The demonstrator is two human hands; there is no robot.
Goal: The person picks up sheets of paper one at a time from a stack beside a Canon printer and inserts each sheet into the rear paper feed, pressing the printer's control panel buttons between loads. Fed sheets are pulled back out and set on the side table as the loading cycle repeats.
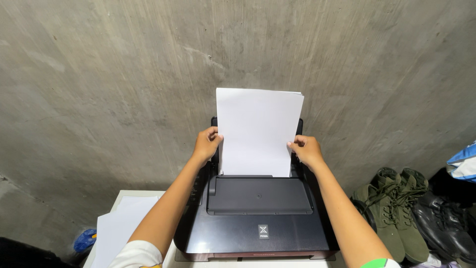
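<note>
A stack of white paper (258, 129) stands upright in the rear feed slot of a black printer (258, 218). My left hand (207, 144) grips the stack's left edge. On the right edge, my right hand (306, 150) pinches the paper. Both hands sit just above the printer's top cover, at the paper support.
The printer sits on a white table (130, 194) against a bare concrete wall (124, 74). Loose white sheets (119, 226) lie to its left. Green boots (391, 208) and black boots (446, 221) stand on the floor at right. A blue object (85, 240) lies lower left.
</note>
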